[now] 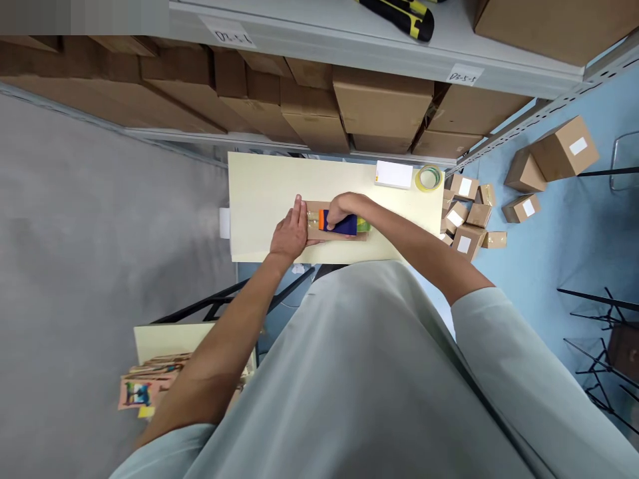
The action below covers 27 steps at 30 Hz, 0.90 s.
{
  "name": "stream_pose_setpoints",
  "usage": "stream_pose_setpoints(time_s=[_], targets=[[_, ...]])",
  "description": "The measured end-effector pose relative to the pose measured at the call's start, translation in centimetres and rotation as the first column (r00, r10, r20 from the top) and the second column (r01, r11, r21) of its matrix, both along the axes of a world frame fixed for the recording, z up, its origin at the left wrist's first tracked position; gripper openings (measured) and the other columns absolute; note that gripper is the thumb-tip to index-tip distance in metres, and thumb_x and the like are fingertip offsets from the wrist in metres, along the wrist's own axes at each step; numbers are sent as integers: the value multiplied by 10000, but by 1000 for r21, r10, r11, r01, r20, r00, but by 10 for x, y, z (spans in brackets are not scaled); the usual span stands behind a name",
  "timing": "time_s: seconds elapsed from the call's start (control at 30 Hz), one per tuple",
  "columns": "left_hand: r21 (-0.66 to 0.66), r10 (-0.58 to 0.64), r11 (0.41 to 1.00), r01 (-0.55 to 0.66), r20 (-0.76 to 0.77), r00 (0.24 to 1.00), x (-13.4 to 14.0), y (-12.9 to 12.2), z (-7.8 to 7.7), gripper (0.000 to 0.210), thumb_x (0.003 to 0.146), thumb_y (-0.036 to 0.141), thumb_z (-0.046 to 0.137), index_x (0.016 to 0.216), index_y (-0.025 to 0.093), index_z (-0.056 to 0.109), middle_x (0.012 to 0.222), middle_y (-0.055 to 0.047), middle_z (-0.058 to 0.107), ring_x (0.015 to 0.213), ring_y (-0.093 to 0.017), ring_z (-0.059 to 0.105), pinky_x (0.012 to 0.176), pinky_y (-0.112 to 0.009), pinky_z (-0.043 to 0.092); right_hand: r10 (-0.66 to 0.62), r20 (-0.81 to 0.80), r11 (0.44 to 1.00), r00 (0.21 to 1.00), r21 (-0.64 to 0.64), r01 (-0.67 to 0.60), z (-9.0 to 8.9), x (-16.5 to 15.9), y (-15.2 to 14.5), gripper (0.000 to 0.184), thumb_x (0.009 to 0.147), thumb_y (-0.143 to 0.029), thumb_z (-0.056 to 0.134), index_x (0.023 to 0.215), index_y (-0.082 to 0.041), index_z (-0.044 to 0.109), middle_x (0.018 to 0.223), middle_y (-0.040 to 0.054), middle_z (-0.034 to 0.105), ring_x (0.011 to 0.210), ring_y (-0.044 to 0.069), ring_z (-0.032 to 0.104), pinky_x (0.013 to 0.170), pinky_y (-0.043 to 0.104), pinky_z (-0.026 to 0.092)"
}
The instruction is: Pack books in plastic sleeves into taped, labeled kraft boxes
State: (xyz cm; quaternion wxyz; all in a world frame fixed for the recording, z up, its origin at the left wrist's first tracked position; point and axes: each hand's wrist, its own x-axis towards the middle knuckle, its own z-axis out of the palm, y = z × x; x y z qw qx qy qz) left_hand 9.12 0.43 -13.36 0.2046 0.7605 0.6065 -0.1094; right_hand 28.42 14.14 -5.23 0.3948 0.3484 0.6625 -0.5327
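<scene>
A small open cardboard box [313, 234] lies on the cream tabletop [269, 199], with clear tape showing at its left end. My left hand [291, 229] grips its left end, fingers straight along that side and the thumb by the near edge. My right hand [344, 207] is closed over a dark blue item with an orange end [342, 226], lying on or in the box. Something bright green [363, 225] shows at the item's right end. The curled fingers hide part of the item, so its exact kind is unclear.
A white box [394, 174] and a roll of tape [428, 177] lie at the table's back right. Cardboard boxes [382, 100] fill the shelf beyond, with a utility knife [402, 14] above. Small cartons [466, 213] lie right of the table; flat cardboard pieces [160, 372] lie lower left.
</scene>
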Motion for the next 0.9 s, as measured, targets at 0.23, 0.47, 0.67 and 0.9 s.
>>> stream_pose_setpoints(time_s=[0.23, 0.47, 0.67, 0.9], targets=[[-39, 11, 999, -11, -3, 1000, 1, 2, 3, 1025, 1057, 546, 495, 1758, -41, 32, 1848, -284, -2, 1627, -458, 370, 1206, -585, 488, -70, 139, 979, 988, -181, 95, 21, 66, 1, 584, 987, -618, 742, 1141, -55, 747, 951, 113, 817, 988, 291, 817, 987, 387, 621], [-53, -8, 999, 5, -49, 999, 2, 4, 4, 1093, 1035, 560, 559, 1751, -58, 12, 1837, -311, -16, 1612, -475, 386, 1186, -589, 505, -124, 158, 967, 980, -202, 155, 27, 143, 3, 643, 909, -691, 818, 1128, -91, 751, 908, 109, 825, 942, 298, 828, 920, 389, 643], [-58, -6, 998, 2, -64, 998, 4, 4, 7, 1080, 1054, 594, 529, 1749, -64, 28, 1842, -307, -12, 1594, -489, 404, 1185, -572, 510, -236, 150, 942, 960, -205, 264, 44, 171, -3, 711, 898, -757, 798, 1113, -80, 775, 894, 115, 821, 916, 285, 822, 896, 383, 628], [-49, 0, 999, -4, -74, 997, 2, 3, 3, 1111, 1017, 599, 571, 1765, -24, 36, 1842, -298, -12, 1542, -489, 472, 1130, -579, 555, -279, 178, 935, 944, -172, 309, 49, 205, -3, 717, 850, -787, 818, 1010, -88, 813, 829, 115, 814, 880, 291, 811, 851, 366, 616]])
